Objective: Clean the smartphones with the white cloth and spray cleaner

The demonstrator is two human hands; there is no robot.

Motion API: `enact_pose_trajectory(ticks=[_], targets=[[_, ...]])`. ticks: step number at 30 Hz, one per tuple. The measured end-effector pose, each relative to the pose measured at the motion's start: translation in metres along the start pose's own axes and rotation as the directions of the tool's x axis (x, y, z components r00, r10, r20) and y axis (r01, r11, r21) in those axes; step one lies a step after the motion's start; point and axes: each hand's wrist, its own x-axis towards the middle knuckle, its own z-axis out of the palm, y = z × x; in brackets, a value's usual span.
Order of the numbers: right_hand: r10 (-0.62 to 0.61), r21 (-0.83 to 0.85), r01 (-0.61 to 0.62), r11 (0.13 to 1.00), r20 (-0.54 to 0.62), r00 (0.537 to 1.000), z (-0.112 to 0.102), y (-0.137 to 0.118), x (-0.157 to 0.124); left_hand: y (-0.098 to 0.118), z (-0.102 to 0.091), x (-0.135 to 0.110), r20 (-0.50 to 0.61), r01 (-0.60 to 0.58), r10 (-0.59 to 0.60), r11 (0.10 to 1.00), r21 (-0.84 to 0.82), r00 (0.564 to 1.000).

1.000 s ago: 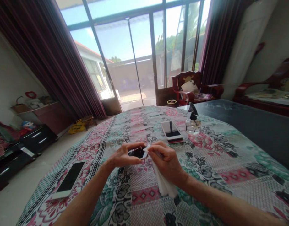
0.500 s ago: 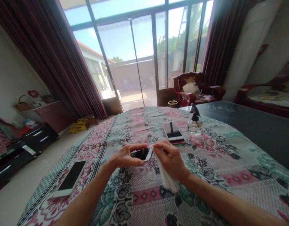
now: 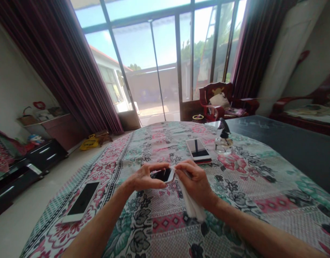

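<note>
My left hand (image 3: 145, 176) grips a white smartphone with a dark screen (image 3: 165, 175) by its long edges, thumb on the near side and fingers on the far side. At the phone's right end, my right hand (image 3: 194, 179) pinches a white cloth (image 3: 190, 204), pressing a bit of it against the phone's edge. The rest of the cloth hangs down below my right palm onto the tablecloth. Part of the phone's left end is hidden by my left hand.
A second white phone (image 3: 83, 201) lies on the floral tablecloth (image 3: 165, 224) at the left. Beyond my right hand, a white device (image 3: 198, 149) rests on something red. Beside it stands a clear spray bottle (image 3: 223, 143) with a black nozzle. A dark table (image 3: 288, 143) adjoins at the right.
Both hands keep the same hold on the phone and cloth, with barely any movement. The whole view has shifted slightly.
</note>
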Motion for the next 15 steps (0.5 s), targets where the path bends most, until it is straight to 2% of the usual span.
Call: enact_pose_trajectory(ticks=[3, 9, 15], targets=[[0.014, -0.015, -0.015, 1.0, -0.018, 1.0, 0.0, 0.001, 0.0, 0.001, 0.0, 0.0, -0.001, -0.011, 0.011, 1.0, 0.017, 1.0], [-0.062, 0.043, 0.06, 0.997, 0.052, 0.997, 0.006, -0.013, -0.008, -0.01, -0.003, 0.0, -0.021, 0.023, -0.023, 1.0, 0.0, 1.0], [0.032, 0.01, -0.032, 0.999, -0.006, 0.999, 0.0, 0.003, 0.001, 0.003, 0.0, -0.001, 0.018, -0.007, 0.007, 1.0, -0.014, 1.0]])
